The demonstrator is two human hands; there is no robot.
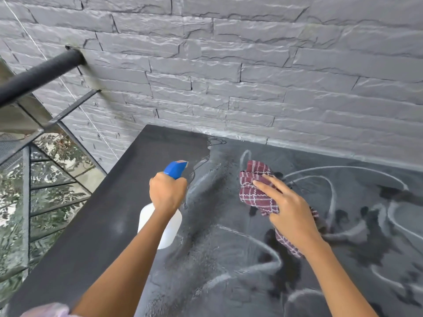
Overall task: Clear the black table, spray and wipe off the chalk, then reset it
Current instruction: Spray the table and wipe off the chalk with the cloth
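Observation:
The black table (96,227) fills the lower frame, its top covered with white chalk lines (332,193) and dark wet patches. My left hand (167,193) grips a white spray bottle (170,229) by its neck, the blue nozzle (176,169) pointing away toward the wall. My right hand (290,213) presses a dark red checked cloth (256,191) flat onto the tabletop, fingers spread over it. The table's left strip looks free of chalk; fine spray droplets speckle the middle.
A grey stone-brick wall (251,76) runs along the table's far edge. On the left a black metal railing (39,74) with glass panels borders the table, with foliage below it.

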